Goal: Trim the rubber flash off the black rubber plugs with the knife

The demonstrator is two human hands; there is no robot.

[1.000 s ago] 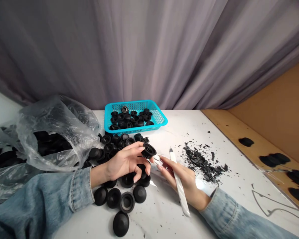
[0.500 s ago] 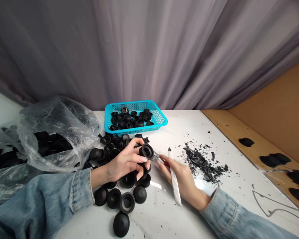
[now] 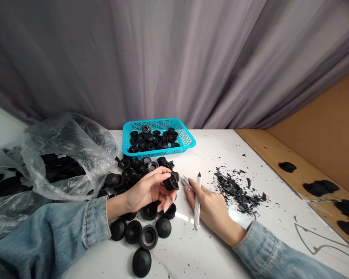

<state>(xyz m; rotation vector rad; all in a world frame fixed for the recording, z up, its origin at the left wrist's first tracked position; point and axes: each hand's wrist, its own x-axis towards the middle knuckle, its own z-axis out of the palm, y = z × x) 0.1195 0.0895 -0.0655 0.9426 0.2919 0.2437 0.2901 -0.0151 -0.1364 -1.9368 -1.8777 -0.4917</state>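
My left hand (image 3: pixel 147 191) pinches a black ribbed rubber part (image 3: pixel 171 181) between thumb and fingers, just above a heap of similar black rubber parts (image 3: pixel 139 170) on the white table. My right hand (image 3: pixel 211 209) lies beside it on the table, closed round a white-handled trimming knife (image 3: pixel 197 201) whose small blade points toward the held part, a short way from it. Both forearms wear denim sleeves.
A turquoise basket (image 3: pixel 189 137) holding several black parts stands behind the heap. A clear plastic bag (image 3: pixel 61 155) of more parts fills the left. Black trimmings (image 3: pixel 235 190) lie scattered to the right. A wooden ledge (image 3: pixel 308 174) with dark pieces runs along the right edge.
My left hand has turned the rubber part and drawn it slightly inward. My right hand has swung the knife more upright and pulled its blade back from the part.
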